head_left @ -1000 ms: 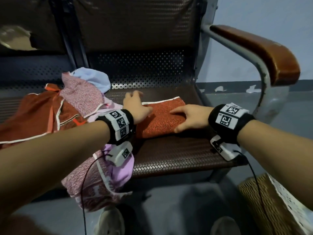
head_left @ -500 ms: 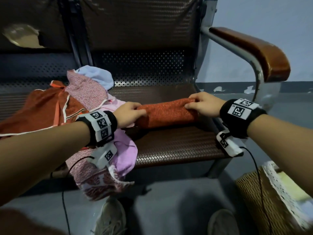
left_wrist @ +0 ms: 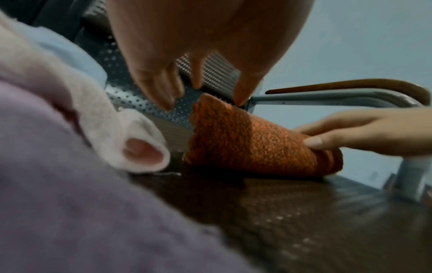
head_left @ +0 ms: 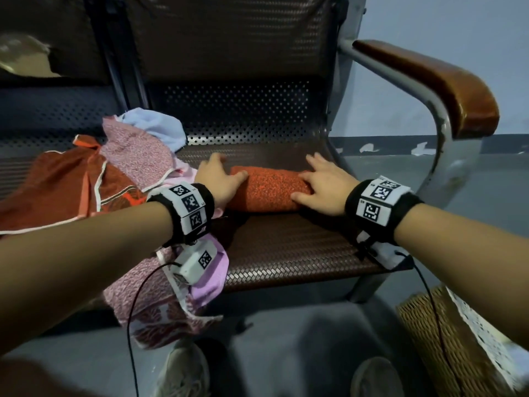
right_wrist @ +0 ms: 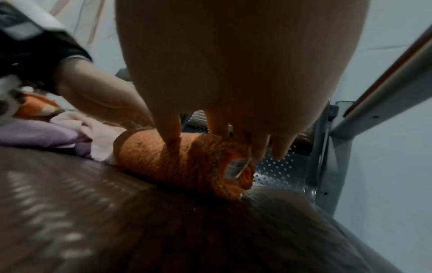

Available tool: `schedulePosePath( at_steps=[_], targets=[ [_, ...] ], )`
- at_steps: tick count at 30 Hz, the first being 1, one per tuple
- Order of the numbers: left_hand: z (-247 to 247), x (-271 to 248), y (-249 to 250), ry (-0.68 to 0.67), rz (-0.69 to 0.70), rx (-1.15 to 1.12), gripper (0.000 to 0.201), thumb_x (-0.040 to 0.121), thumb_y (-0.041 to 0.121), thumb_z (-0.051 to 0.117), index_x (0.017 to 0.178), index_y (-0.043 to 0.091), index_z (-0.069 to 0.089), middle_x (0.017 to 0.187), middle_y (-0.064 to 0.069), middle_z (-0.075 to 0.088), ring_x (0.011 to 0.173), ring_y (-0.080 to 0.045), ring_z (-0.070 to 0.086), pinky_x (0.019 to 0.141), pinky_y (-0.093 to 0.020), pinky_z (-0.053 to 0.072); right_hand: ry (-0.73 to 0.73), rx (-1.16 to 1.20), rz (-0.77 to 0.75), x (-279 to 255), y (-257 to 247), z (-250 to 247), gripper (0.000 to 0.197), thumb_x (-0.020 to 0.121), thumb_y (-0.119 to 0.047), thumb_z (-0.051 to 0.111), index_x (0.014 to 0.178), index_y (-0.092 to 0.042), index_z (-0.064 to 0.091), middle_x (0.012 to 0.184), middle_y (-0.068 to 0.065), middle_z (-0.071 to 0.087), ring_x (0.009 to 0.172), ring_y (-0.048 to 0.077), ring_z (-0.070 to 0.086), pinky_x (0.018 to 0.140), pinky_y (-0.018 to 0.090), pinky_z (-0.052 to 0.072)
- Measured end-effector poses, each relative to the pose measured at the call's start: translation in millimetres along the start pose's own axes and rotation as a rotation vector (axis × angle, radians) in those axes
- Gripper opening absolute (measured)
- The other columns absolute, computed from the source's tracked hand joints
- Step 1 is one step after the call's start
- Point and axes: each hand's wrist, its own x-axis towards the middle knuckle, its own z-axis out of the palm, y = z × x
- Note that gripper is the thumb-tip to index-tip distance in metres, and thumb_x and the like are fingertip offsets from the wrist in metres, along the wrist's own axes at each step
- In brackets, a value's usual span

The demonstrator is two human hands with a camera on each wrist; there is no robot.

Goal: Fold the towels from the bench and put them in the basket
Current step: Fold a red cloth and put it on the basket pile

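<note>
Desk (head_left: 286, 253): dark woven-metal seat with perforated back; brown padded armrest (head_left: 446, 90) mounted at its right end.

Pile of loose towels (head_left: 120, 179) is heaped on the left part of the desk: rust-orange, speckled pink, light blue and lilac pieces, with part of the pile draped over the front edge toward the floor.

Wicker basket (head_left: 435, 339) is seen on the floor at lower right, well apart from the roll, with a white perforated lining along its rim.

Orange towel (head_left: 266, 190) is rolled into a cylinder and laid across the middle of the seat, just right of the pile. A small white label (right_wrist: 236, 167) is visible at the roll's right end in the right wrist view.

Left hand (head_left: 217, 179) is laid on the roll's left end; its fingers (left_wrist: 161, 88) are straight and slightly spread, with only the thumb tip seen touching the top edge of the towel in the left wrist view.

Right hand (head_left: 323, 184) is laid on the roll's right end; fingers (right_wrist: 261, 146) are extended and spread over the top, the thumb is pressed into the near side. Nothing is pinched by either hand.

Two shoes are partly seen at the bottom edge of the head view.
</note>
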Motion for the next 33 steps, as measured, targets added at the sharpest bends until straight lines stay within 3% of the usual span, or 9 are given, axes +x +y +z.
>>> schedulePosePath(
  at_steps=[4,8,11,14,17,20,24,28,33],
  targets=[
    [-1.1,-9.0,9.4,-0.26,0.324,0.176,0.068,0.078,0.035,0.078,0.139,0.021,0.053,0.134,-0.009,0.057,0.121,-0.025,0.056,0.105,-0.031,0.042,-0.067,0.123,0.031,4.6,-0.6,-4.7,0.064,0.094,-0.059,0.048,0.141,-0.016,0.05,0.135,0.012,0.059,0.121,0.03,0.057,0.105,0.041,0.044],
    [10.5,-13.8,5.8,-0.414,0.322,0.405,0.089,0.072,0.021,0.081,0.149,0.016,0.037,0.14,-0.012,0.054,0.127,-0.029,0.053,0.107,-0.032,0.04,-0.083,0.098,-0.019,5.9,-7.0,-4.9,0.097,0.081,-0.067,0.063,0.157,-0.033,0.012,0.137,0.012,0.057,0.12,0.031,0.058,0.102,0.04,0.046],
    [8.1,-12.6,8.9,-0.34,0.344,0.417,0.072,0.075,0.024,0.077,0.14,0.02,0.046,0.131,-0.009,0.063,0.119,-0.029,0.059,0.099,-0.034,0.046,-0.084,-0.02,-0.012,10.5,-12.9,-8.0,0.094,0.07,-0.074,0.067,0.147,-0.037,0.028,0.128,0.007,0.062,0.112,0.029,0.061,0.094,0.038,0.05],
    [0.5,-14.5,19.0,-0.298,0.371,0.302,0.051,0.073,0.038,0.074,0.121,0.026,0.059,0.11,-0.003,0.071,0.103,-0.026,0.066,0.086,-0.03,0.049,-0.051,-0.046,0.027,7.3,-20.3,-15.9,0.092,0.061,-0.074,0.074,0.134,-0.026,0.045,0.124,0.005,0.055,0.112,0.028,0.058,0.092,0.039,0.05],
    [-8.6,-23.2,39.8,-0.255,0.385,0.124,0.047,0.06,0.057,0.061,0.101,0.035,0.061,0.091,0.007,0.068,0.087,-0.017,0.066,0.077,-0.028,0.049,0.033,0.134,-0.08,-9.6,-18.5,-20.1,0.071,0.07,-0.052,0.079,0.126,-0.023,0.048,0.115,0.004,0.062,0.103,0.026,0.063,0.085,0.035,0.051],
    [-15.2,-32.5,69.4,-0.187,0.424,-0.12,0.046,0.063,0.058,0.068,0.1,0.033,0.06,0.093,0.01,0.07,0.086,-0.01,0.067,0.083,-0.032,0.055,0.085,0.393,-0.077,-42.4,-1.6,-32.0,0.056,0.078,-0.044,0.077,0.125,-0.025,0.052,0.112,0.0,0.068,0.1,0.021,0.065,0.089,0.033,0.051],
    [-13.8,-53.1,129.4,-0.161,0.507,-0.394,0.053,0.07,0.06,0.077,0.106,0.025,0.063,0.102,0.001,0.073,0.098,-0.018,0.07,0.093,-0.048,0.055,0.213,0.666,-0.025,-102.5,33.6,-56.1,0.054,0.078,-0.045,0.08,0.124,-0.026,0.058,0.113,-0.005,0.07,0.1,0.012,0.068,0.097,0.038,0.052],
    [9.7,-94.1,202.8,-0.29,0.654,-0.473,0.058,0.069,0.062,0.078,0.111,0.025,0.061,0.106,0.0,0.072,0.1,-0.016,0.07,0.094,-0.047,0.054,0.256,0.912,0.008,-182.8,78.1,-53.6,0.053,0.084,-0.034,0.079,0.131,-0.024,0.056,0.115,-0.005,0.073,0.103,0.01,0.07,0.098,0.037,0.053],
    [86.8,-156.2,283.2,-0.623,0.646,-0.574,0.081,0.058,0.059,0.082,0.125,0.024,0.054,0.115,0.002,0.066,0.103,-0.009,0.069,0.09,-0.027,0.056,0.436,1.089,0.22,-286.8,148.9,-14.2,0.046,0.086,-0.016,0.076,0.129,-0.021,0.058,0.113,0.0,0.074,0.103,0.015,0.071,0.093,0.031,0.054]
  ],
)
